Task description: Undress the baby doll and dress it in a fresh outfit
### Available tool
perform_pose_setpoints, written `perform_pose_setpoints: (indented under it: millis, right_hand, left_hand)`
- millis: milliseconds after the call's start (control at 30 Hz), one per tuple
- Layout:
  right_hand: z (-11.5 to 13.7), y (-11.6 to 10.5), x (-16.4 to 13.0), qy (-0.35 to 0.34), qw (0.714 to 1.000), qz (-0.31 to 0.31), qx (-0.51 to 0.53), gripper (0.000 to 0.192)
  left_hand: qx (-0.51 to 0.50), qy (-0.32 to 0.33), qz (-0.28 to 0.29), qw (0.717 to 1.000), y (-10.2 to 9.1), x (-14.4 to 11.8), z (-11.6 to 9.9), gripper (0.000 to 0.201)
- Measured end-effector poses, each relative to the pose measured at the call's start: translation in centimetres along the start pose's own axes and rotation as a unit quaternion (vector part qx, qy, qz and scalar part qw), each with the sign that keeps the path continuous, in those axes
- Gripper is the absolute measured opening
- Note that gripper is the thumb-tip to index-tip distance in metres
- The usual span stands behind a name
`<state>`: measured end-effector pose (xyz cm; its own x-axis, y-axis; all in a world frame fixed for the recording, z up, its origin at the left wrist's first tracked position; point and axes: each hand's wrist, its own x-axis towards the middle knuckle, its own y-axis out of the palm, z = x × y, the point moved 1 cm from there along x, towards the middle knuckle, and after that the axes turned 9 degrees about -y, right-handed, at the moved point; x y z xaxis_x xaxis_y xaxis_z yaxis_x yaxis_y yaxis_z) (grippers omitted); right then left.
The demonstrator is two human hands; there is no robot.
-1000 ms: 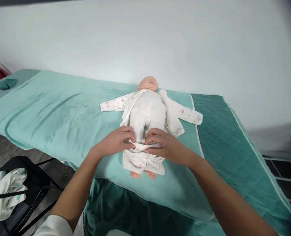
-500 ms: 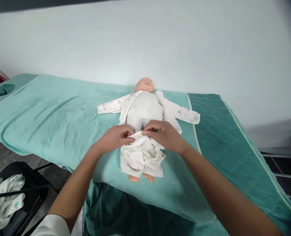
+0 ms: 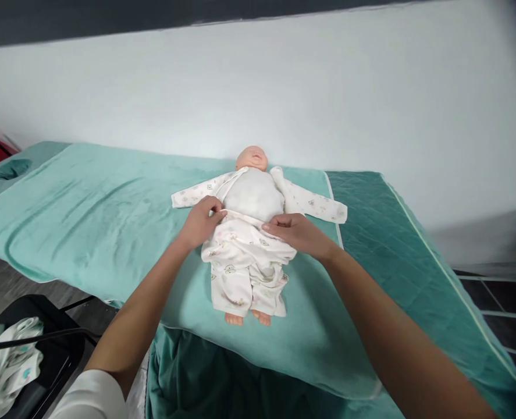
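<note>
A baby doll [image 3: 254, 192] lies on its back, head toward the wall, wearing a white printed top [image 3: 314, 202] that hangs open at the front over its grey-white cloth body. White printed baby pants [image 3: 249, 250] cover its legs, with the waistband across the lower belly and both feet showing below the cuffs. My left hand [image 3: 203, 221] pinches the waistband at its left side. Closed on the same waistband, further right, is my right hand [image 3: 299, 233]. The pants' fabric is bunched around the thighs.
A light green sheet [image 3: 96, 198] covers the bed, with a darker quilted cover [image 3: 397, 262] at right. A white wall [image 3: 258, 93] stands behind. At lower left, folded baby clothes [image 3: 17, 355] lie on a black chair [image 3: 61, 337].
Both hands have drawn the pants' waistband up from the thighs to the doll's lower belly. My hands have moved further apart, and the view has tilted up slightly.
</note>
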<state>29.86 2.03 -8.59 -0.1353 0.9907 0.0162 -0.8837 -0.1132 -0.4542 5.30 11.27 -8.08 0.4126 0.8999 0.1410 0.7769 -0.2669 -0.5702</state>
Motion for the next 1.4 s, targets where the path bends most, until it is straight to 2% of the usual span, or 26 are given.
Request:
perform_pose_setpoints:
  millis: [100,200,267,367,467,600,733,800,900,967,1033,1100,1167,1267,1333,1400]
  right_hand:
    - [-1.7,-1.7,0.6,0.009,0.998,-0.037,0.049,0.054]
    - [-3.0,-2.4,2.0,-0.012,0.983,-0.150,0.103,0.048]
    - [-3.6,-1.9,3.0,-0.026,0.970,-0.215,0.109,0.045]
    - [-4.7,-0.5,3.9,-0.033,0.959,-0.264,0.100,0.045]
    - [-5.9,0.4,3.9,-0.036,0.953,-0.279,0.116,0.044]
    - [-6.8,0.2,3.3,-0.055,0.956,-0.244,0.152,0.038]
    - [-6.6,-0.1,2.8,-0.085,0.963,-0.220,0.131,0.035]
    - [-6.2,-0.1,2.5,-0.098,0.966,-0.206,0.125,0.034]
    - [-5.8,0.3,2.3,-0.097,0.968,-0.199,0.121,0.033]
    - [-5.7,0.5,2.2,-0.096,0.964,-0.217,0.123,0.031]
    - [-5.6,0.6,2.1,-0.097,0.960,-0.227,0.131,0.030]
    - [-5.5,0.5,2.0,-0.095,0.963,-0.210,0.139,0.030]
    - [-5.5,0.2,1.9,-0.094,0.970,-0.173,0.144,0.032]
    - [-5.5,-0.3,1.6,-0.099,0.976,-0.131,0.139,0.036]
    - [-5.5,-0.6,1.4,-0.098,0.981,-0.109,0.127,0.037]
    - [-5.4,-0.9,1.2,-0.100,0.985,-0.087,0.107,0.038]
  left_hand:
    - [-0.010,0.005,-0.013,1.000,-0.2,0.8,0.7,0.013]
    - [-0.025,-0.010,-0.020,0.999,-0.1,1.6,1.6,0.014]
    - [-0.044,-0.026,-0.019,0.999,0.2,2.0,2.1,0.015]
    - [-0.090,-0.053,-0.018,0.994,0.6,2.6,2.9,0.017]
    - [-0.160,-0.090,-0.004,0.983,1.1,3.0,3.7,0.023]
    - [-0.198,-0.103,-0.009,0.975,2.3,3.2,4.8,0.026]
    - [-0.218,-0.106,-0.020,0.970,3.0,3.0,5.8,0.030]
    - [-0.227,-0.122,-0.071,0.964,2.5,2.6,6.7,0.028]
    - [-0.234,-0.157,-0.202,0.938,0.9,1.6,8.2,0.025]
    - [-0.228,-0.175,-0.274,0.918,0.0,0.7,8.7,0.024]
    - [-0.214,-0.169,-0.300,0.914,-0.3,0.1,8.3,0.022]
    - [-0.191,-0.135,-0.272,0.933,0.3,0.2,7.0,0.019]
    - [-0.163,-0.104,-0.217,0.957,1.5,0.9,5.3,0.021]
    - [-0.137,-0.128,-0.130,0.974,3.4,2.7,3.6,0.035]
    - [-0.135,-0.147,-0.080,0.977,4.0,3.8,3.4,0.033]
    - [-0.133,-0.141,-0.065,0.979,3.8,4.5,4.2,0.032]
